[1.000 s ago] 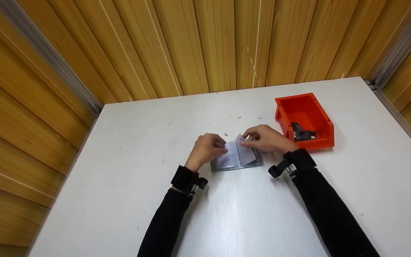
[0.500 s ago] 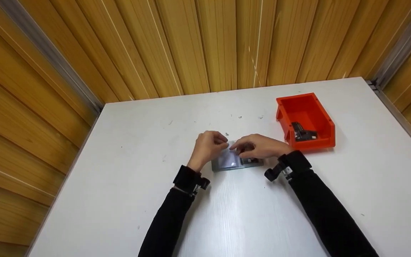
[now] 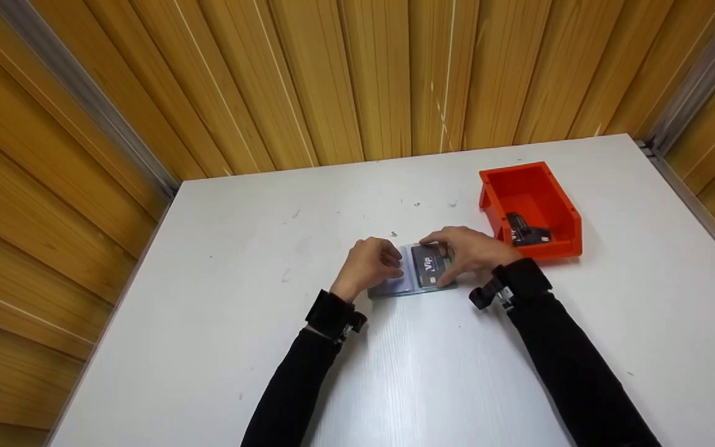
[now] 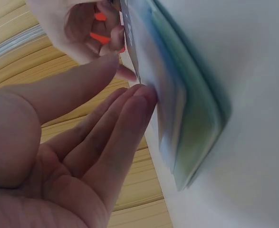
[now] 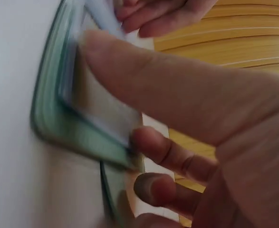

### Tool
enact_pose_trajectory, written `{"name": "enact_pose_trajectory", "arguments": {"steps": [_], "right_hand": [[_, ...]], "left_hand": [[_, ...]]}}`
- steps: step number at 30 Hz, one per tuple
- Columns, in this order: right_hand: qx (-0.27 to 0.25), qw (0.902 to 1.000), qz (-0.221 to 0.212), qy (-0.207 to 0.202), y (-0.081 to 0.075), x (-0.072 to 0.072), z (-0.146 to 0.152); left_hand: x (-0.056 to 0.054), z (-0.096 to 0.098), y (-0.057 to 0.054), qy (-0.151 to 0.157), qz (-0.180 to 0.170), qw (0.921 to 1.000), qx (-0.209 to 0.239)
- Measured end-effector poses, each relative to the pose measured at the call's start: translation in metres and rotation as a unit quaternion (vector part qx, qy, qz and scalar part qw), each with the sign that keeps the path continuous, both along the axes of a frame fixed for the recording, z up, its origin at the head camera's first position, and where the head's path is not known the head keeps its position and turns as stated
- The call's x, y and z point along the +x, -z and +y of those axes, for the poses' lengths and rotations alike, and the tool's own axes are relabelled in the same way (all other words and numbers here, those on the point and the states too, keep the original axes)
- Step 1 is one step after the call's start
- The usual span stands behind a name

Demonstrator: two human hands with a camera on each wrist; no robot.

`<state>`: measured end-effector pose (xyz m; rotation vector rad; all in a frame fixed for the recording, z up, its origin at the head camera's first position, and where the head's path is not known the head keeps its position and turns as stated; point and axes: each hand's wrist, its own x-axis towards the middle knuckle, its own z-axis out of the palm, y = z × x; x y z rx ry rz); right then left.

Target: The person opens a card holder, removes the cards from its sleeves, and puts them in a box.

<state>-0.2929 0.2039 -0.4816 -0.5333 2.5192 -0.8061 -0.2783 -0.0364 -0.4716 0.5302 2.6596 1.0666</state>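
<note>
A small card holder (image 3: 390,290) lies spread on the white table, with clear sleeve pages on its left side. On the right side a dark card printed "VIP" (image 3: 430,266) sits in a sleeve. My left hand (image 3: 372,264) touches the left pages with its fingertips; in the left wrist view the thumb stands apart from the straight fingers (image 4: 129,114). My right hand (image 3: 472,249) spans the dark card, thumb at its near edge and index finger at its far edge. In the right wrist view the thumb (image 5: 144,71) hides part of the greenish holder (image 5: 58,123).
A red bin (image 3: 571,245) stands behind and right of the right hand, with several dark cards (image 3: 522,231) inside. Wood-patterned panels (image 3: 357,81) rise behind the table. Both wrists wear black camera straps (image 3: 522,279).
A sleeve page raised by the right hand has been turned over to the left, uncovering the dark card. The right hand has then drawn back right, over that card.
</note>
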Motion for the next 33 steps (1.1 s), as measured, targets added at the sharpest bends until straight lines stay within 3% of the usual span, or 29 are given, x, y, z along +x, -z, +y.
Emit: {"name": "enact_pose_trajectory", "arguments": {"steps": [5, 13, 15, 18, 22, 25, 28, 29, 33], "right_hand": [[0.043, 0.9991, -0.001, 0.006, 0.0, 0.0, 0.002], [0.035, 0.9983, -0.031, 0.035, -0.003, 0.003, 0.008], [0.034, 0.9985, -0.03, 0.032, -0.003, 0.003, 0.009], [0.036, 0.9988, -0.022, 0.026, -0.002, 0.003, 0.009], [0.039, 0.9987, -0.019, 0.028, -0.001, 0.004, 0.008], [0.038, 0.9984, -0.024, 0.033, -0.002, 0.004, 0.007], [0.038, 0.9984, -0.025, 0.033, -0.002, 0.003, 0.008], [0.038, 0.9985, -0.024, 0.032, -0.002, 0.003, 0.008], [0.038, 0.9987, -0.02, 0.028, -0.002, 0.002, 0.01]], "left_hand": [[0.001, -0.001, 0.0, -0.004, -0.012, 0.9999, -0.002], [0.001, -0.001, 0.0, -0.01, -0.012, 0.9999, -0.005], [0.003, 0.001, 0.002, -0.006, -0.017, 0.9997, 0.015], [0.006, 0.009, 0.005, 0.0, -0.065, 0.9949, 0.076], [0.01, 0.02, 0.01, -0.037, -0.167, 0.9703, 0.171], [0.01, 0.026, 0.011, -0.085, -0.222, 0.9383, 0.251], [0.008, 0.028, 0.01, -0.12, -0.255, 0.9069, 0.314], [0.008, 0.028, 0.01, -0.126, -0.261, 0.8998, 0.327], [0.006, 0.025, 0.011, -0.112, -0.267, 0.8991, 0.329]]}}
